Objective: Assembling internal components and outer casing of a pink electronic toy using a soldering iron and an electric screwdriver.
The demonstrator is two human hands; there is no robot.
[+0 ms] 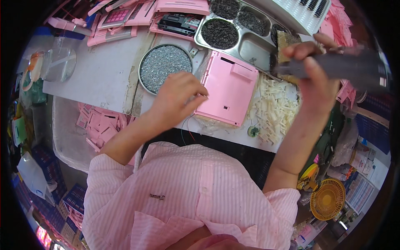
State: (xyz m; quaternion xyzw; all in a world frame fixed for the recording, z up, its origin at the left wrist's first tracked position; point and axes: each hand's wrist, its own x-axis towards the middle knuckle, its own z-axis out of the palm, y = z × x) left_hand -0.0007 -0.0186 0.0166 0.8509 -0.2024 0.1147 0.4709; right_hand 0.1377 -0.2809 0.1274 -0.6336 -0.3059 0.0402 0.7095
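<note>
A pink plastic housing (231, 89) lies flat on the work table before me, a raised box-shaped part and a slot near its far edge. My left hand (182, 96) is at its left edge, fingers curled and thumb toward the fingertips; whatever is between them is hidden or too small to name. Just beyond that hand is a round metal bowl (142, 78) full of small silvery screws (164, 62). Up on the right, my right hand (314, 68) is wrapped round a dark grey electric screwdriver (354, 68), blurred by motion, its front end pointing left.
A steel compartment tray (255, 49) holding small dark parts stands behind the housing. Cream plastic pieces (273, 108) are heaped to its right. Pink housings (125, 18) are stacked at the far left. A translucent bin (66, 133) with pink parts stands left; a yellow basket (328, 200) sits lower right.
</note>
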